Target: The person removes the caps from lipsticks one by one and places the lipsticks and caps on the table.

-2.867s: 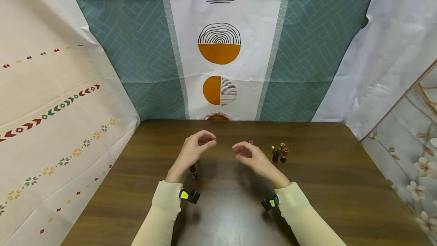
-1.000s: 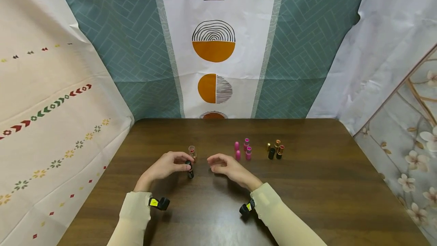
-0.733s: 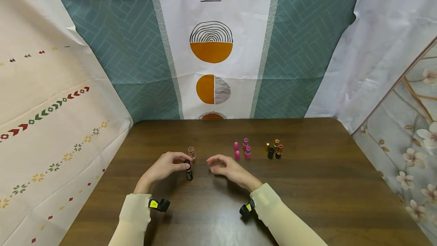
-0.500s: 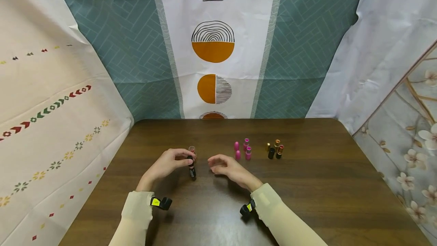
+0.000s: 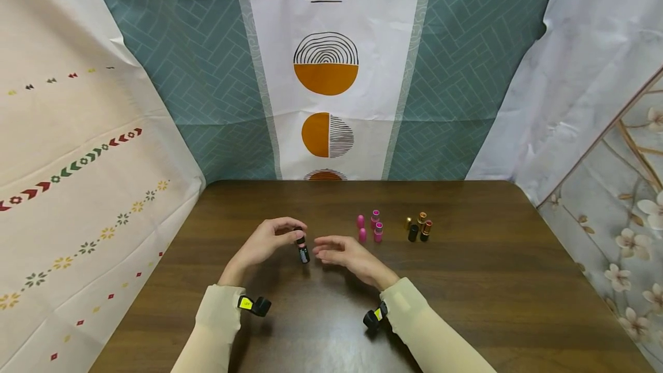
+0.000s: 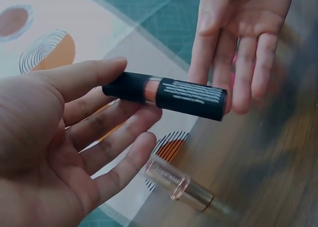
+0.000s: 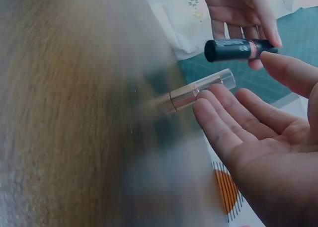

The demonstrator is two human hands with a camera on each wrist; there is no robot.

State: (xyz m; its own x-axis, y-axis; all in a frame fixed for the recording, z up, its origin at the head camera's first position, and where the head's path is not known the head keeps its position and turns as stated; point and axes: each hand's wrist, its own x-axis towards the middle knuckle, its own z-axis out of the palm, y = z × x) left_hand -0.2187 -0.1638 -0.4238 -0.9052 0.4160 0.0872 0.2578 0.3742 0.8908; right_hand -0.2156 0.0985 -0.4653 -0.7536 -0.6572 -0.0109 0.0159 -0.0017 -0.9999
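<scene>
Between thumb and fingertips, my left hand (image 5: 269,242) pinches a closed black lipstick (image 5: 303,252) with a pink band and pale printing on its lower part. The lipstick is held over the table, its lower end angled toward my right hand (image 5: 349,255). That hand is just to the right, fingers extended and holding nothing; whether it touches the lipstick I cannot tell. A second lipstick, with a clear cap and rose-gold base (image 6: 181,187), stands on the table beyond the hands. It shows in both wrist views, but my left hand hides it in the head view.
Behind my right hand stand pink lipstick tubes (image 5: 378,232) and pink rounded pieces (image 5: 362,235). Farther right is a cluster of black and gold lipstick parts (image 5: 425,230). The brown wooden table (image 5: 492,281) ends at a hanging patterned cloth (image 5: 331,131).
My left hand, empty at first, has taken hold of the black lipstick and carried it right and away from me. My right hand came left and nearer, then stayed almost still.
</scene>
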